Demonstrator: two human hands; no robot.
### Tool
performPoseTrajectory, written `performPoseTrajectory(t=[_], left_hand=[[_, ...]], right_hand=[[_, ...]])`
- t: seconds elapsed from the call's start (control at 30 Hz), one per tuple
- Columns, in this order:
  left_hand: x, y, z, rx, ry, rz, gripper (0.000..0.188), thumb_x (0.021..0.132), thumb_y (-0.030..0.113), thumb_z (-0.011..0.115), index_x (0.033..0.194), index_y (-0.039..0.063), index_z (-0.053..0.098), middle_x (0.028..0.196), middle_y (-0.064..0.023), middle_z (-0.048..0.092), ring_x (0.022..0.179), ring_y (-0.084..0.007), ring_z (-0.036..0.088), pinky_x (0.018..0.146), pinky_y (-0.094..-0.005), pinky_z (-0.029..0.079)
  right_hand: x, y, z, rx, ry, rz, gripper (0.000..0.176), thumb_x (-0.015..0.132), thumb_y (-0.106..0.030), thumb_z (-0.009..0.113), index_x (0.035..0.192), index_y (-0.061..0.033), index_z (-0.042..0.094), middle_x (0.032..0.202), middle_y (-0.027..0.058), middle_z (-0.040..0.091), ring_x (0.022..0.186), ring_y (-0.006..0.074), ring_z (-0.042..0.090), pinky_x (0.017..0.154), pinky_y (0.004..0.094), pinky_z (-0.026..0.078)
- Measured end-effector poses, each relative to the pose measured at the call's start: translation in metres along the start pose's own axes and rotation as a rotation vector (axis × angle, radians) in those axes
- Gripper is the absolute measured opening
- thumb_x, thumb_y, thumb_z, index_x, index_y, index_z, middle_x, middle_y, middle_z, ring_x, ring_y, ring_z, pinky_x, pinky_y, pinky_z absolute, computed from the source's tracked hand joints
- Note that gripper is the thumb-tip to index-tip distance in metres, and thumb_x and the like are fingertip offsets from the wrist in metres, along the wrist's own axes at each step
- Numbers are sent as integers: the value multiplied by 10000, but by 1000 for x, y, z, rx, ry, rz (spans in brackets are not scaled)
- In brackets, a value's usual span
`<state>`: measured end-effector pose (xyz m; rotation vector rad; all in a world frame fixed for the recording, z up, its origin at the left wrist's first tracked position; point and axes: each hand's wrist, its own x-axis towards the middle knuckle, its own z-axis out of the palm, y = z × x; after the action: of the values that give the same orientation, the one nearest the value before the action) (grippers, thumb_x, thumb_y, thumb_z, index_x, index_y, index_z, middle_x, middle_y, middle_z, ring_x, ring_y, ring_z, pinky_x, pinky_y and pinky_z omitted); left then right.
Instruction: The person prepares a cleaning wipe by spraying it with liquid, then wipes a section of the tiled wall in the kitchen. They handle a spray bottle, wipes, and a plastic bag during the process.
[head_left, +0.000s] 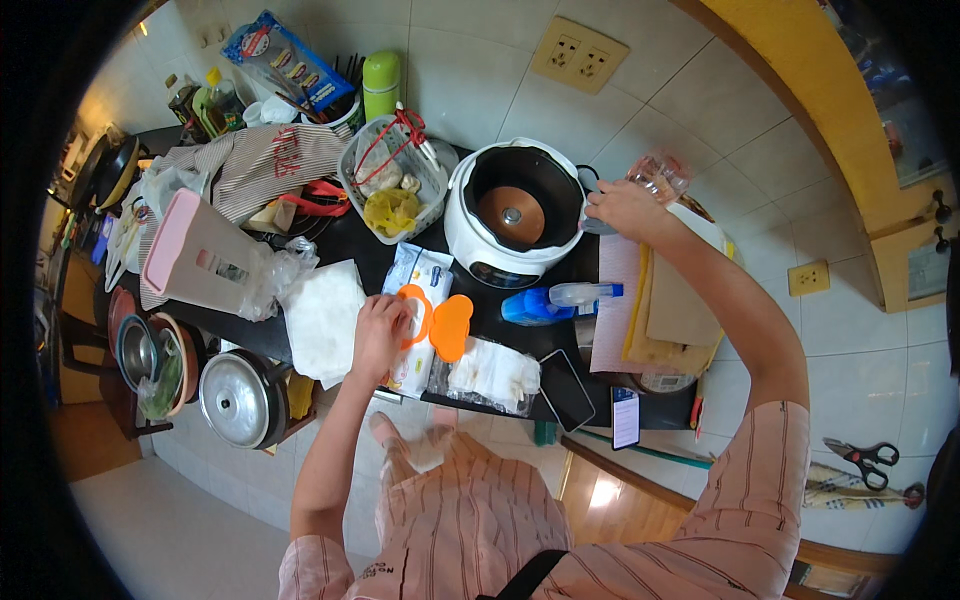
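Observation:
My left hand (381, 330) is at the opening of a wet wipes pack (415, 375) whose orange lid (451, 328) stands open; its fingertips are bunched, and whether they pinch a wipe I cannot tell. To the right, my right hand (624, 210) reaches past the white electric cooker (513, 210), fingers bent, just below a clear pinkish container (661, 176). A greyish thing shows under its fingers; whether it is gripped is unclear. The cooker has no lid on, and its dark inside shows a copper-coloured bottom. A blue spray bottle (536, 306) lies before it.
White cloths (324, 319), a folded wipe (495, 373), a tablet (567, 390) and a phone (625, 418) lie along the counter's front edge. Behind are a grey basket (351, 169) and a green flask (382, 84). Folded cloths (679, 307) lie right, a pink-rimmed bin (196, 255) left.

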<state>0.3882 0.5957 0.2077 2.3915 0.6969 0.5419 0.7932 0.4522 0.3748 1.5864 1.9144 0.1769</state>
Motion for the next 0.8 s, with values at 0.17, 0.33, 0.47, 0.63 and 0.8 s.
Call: performPoseTrajectory(t=[0.17, 0.33, 0.47, 0.63, 0.8], left_hand=[[-1, -1, 0, 0, 16, 15, 102, 822, 16, 676, 922, 31, 682, 1037, -103, 668, 1030, -309, 577, 937, -380, 472], [1, 0, 0, 5, 11, 21, 102, 820, 21, 681, 921, 31, 684, 1036, -102, 669, 1033, -308, 579, 935, -381, 474], [1, 1, 1, 16, 18, 11, 106, 814, 21, 684, 919, 28, 683, 1038, -102, 670, 1033, -305, 580, 940, -384, 474], [0, 2, -4, 12, 5, 6, 115, 816, 22, 682, 931, 27, 684, 1036, -105, 666, 1044, -305, 577, 947, -384, 471], [3, 5, -3, 15, -13, -4, 127, 808, 16, 683, 934, 30, 682, 1040, -108, 663, 1052, -309, 574, 951, -389, 468]], right_hand=[[0, 7, 9, -15, 61, 30, 188, 837, -128, 611, 1000, -165, 697, 1031, -14, 642, 1101, 196, 579, 896, 334, 496], [2, 12, 23, -70, 178, 45, 141, 839, -167, 614, 942, -184, 709, 949, -43, 638, 1063, 175, 585, 827, 324, 499], [5, 18, 27, -58, 156, 29, 137, 842, -193, 622, 944, -170, 710, 955, -22, 641, 1074, 176, 581, 832, 336, 498], [6, 35, -7, 326, 16, 177, 181, 794, -138, 672, 972, -115, 688, 977, 37, 678, 984, 253, 632, 790, 374, 509], [37, 82, -15, 835, -290, 413, 140, 785, -183, 672, 856, -81, 735, 778, 85, 712, 685, 255, 667, 608, 399, 509]])
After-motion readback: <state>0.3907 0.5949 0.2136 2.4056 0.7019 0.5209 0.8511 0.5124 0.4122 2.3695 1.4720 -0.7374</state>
